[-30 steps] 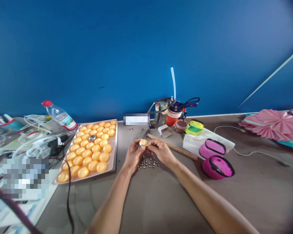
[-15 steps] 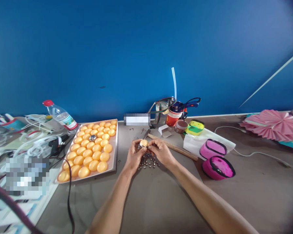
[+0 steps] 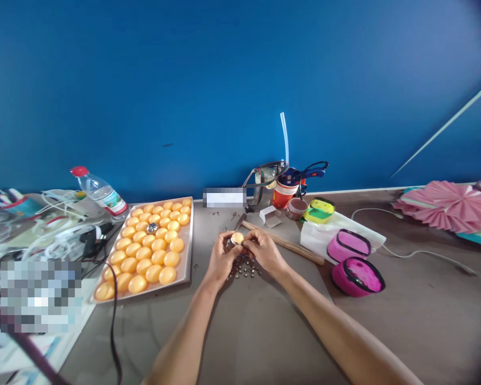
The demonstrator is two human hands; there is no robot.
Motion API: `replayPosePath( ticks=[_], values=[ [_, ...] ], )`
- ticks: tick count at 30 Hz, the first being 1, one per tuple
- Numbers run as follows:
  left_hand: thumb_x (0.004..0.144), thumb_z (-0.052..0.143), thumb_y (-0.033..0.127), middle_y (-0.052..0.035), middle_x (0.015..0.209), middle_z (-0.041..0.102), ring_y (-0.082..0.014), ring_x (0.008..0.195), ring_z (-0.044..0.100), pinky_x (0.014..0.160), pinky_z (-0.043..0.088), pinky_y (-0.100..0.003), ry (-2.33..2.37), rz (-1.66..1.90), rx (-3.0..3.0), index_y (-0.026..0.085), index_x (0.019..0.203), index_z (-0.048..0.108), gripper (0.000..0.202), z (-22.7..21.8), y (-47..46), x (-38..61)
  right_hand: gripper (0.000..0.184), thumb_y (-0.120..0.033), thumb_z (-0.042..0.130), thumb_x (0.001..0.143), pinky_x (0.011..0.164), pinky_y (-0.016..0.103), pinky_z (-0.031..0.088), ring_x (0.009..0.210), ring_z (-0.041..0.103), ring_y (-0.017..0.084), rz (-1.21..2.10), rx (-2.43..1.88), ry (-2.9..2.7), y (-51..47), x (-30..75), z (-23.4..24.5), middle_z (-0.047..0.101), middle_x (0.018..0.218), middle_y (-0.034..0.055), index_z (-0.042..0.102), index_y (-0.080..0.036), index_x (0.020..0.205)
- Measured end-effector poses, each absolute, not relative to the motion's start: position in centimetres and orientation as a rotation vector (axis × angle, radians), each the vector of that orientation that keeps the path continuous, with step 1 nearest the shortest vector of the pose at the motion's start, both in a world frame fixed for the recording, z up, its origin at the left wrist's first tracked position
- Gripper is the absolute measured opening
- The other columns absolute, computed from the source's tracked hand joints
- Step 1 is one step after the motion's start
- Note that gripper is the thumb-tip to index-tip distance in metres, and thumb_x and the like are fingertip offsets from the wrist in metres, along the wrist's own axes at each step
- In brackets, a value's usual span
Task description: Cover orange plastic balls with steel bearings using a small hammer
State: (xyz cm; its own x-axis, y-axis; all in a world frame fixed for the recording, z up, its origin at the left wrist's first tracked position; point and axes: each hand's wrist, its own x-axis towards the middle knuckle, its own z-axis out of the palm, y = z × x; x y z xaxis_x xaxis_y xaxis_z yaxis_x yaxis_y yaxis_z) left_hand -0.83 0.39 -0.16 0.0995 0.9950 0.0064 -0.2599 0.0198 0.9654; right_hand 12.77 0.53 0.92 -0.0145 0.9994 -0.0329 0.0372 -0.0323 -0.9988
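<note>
1. Held against half a second ago, the two hands and the orange-topped piece (image 3: 237, 238) sit slightly lower; the bottle, cups and other things on the table keep their places relative to one another.
2. Blue wall (image 3: 224, 96) fills the upper half, with no writing that can be read; the grey-brown table (image 3: 248, 342) spreads below it.
3. On the left of the table, a white-rimmed tray (image 3: 187, 243) carries rows of orange balls (image 3: 143, 266), with one silver-covered ball (image 3: 153, 228) among them.
4. Near the table's middle, the left hand (image 3: 220, 259) is curled nearly closed, its thumb and fingers gripping the piece. The right hand (image 3: 266, 254) is bent in from the other side, fingertips drawn together at the piece's edge; whether they pinch anything is hidden.
5. Behind the tray leans a red-capped bottle (image 3: 100, 191) with a red, white and green label, its print too small to read.
6. Near the wall stands a red cup (image 3: 285, 194) with a yellowish mark, also unreadable. Left of it, a white panel (image 3: 224, 198) is pixelated.
7. The piece is between the hands, above a scatter of small shiny beads (image 3: 246, 271).
</note>
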Motion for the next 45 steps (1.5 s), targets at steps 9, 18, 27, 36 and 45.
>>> replayPosePath(
  ticks=[9,18,27,36,45],
  values=[
    [0.066,0.074,0.025,-0.0017,0.088,0.062,-0.0123,0.074,0.059,0.074,0.048,-0.029,0.730,1.205,0.756,0.018,0.097,0.057,0.036,1.0,0.6,-1.0,0.012,-0.031,0.054,0.075,0.049,0.023,0.035,0.045,0.045,0.010,1.318,-1.121,-1.330,1.3,14.6,1.0,0.050,0.051,-0.0056,0.054,-0.019,0.076],
    [0.067,0.072,0.024,-0.0015,0.091,0.064,-0.0074,0.062,0.059,0.075,0.049,-0.029,0.749,1.271,0.723,0.018,0.098,0.059,0.034,1.2,1.0,-1.4,0.018,-0.016,0.056,0.068,0.054,0.022,0.041,0.058,0.055,0.012,1.230,-1.332,-1.940,2.4,18.8,-0.2,0.064,0.066,-0.0005,0.068,-0.019,0.081],
    [0.070,0.069,0.025,-0.0016,0.089,0.066,-0.0096,0.063,0.061,0.075,0.049,-0.031,0.716,1.295,0.682,0.022,0.109,0.057,0.041,1.2,1.1,-1.5,0.022,-0.014,0.055,0.066,0.051,0.020,0.038,0.056,0.054,0.012,1.242,-1.309,-2.069,2.4,19.3,0.1,0.062,0.062,-0.0019,0.068,-0.019,0.084],
    [0.075,0.064,0.029,-0.0029,0.089,0.067,-0.0101,0.061,0.061,0.074,0.049,-0.032,0.687,1.315,0.661,0.019,0.101,0.057,0.028,1.3,1.2,-1.5,0.021,-0.008,0.051,0.062,0.055,0.022,0.036,0.062,0.053,0.013,1.073,-1.420,-2.297,1.6,18.9,1.4,0.065,0.071,0.0018,0.066,-0.019,0.073],
    [0.074,0.065,0.027,-0.0042,0.092,0.067,-0.0119,0.066,0.063,0.075,0.048,-0.032,0.692,1.262,0.631,0.019,0.102,0.057,0.031,1.3,1.0,-1.6,0.011,-0.009,0.048,0.061,0.052,0.022,0.039,0.055,0.055,0.011,1.076,-1.319,-1.920,1.9,17.9,0.8,0.066,0.077,0.0020,0.054,-0.019,0.064]
  ],
)
